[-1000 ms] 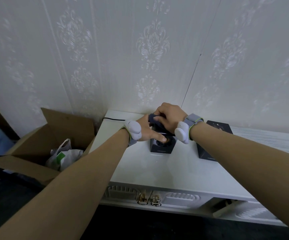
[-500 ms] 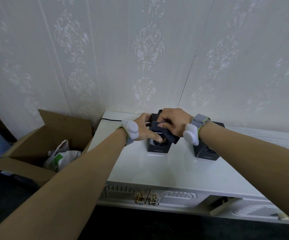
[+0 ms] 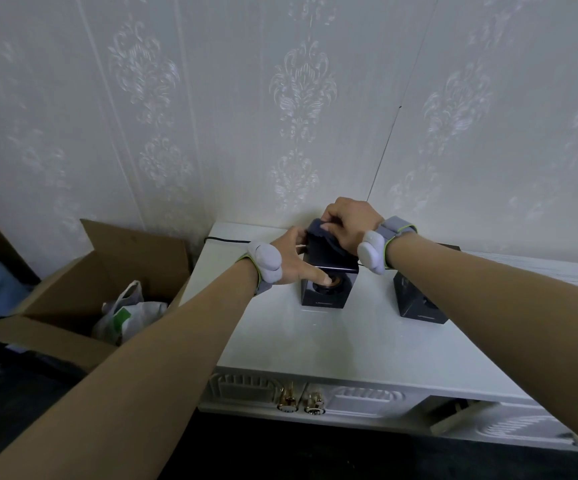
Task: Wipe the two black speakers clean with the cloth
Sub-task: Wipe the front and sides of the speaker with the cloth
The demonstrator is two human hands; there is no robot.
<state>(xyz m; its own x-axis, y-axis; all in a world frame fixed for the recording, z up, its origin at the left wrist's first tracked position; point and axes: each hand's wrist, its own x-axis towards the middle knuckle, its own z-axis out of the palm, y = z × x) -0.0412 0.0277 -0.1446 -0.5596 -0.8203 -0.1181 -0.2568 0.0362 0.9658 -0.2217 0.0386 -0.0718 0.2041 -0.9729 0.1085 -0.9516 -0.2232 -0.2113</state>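
Two black cube speakers stand on a white cabinet top (image 3: 322, 341). My left hand (image 3: 292, 261) grips the left speaker (image 3: 327, 291) from its left side, thumb pressed on the front cone. My right hand (image 3: 348, 225) presses a dark cloth (image 3: 325, 237) onto the top rear of that speaker. The right speaker (image 3: 415, 303) stands a little to the right, partly hidden behind my right forearm.
An open cardboard box (image 3: 83, 289) with a white plastic bag (image 3: 128, 313) sits left of the cabinet. A black cable (image 3: 228, 241) runs along the cabinet's back left. The patterned wall stands right behind the speakers. Cabinet drawers with gold knobs (image 3: 301, 403) face me.
My right hand with the cloth has moved from the front top of the left speaker toward its rear top. The left hand keeps its hold on the speaker.
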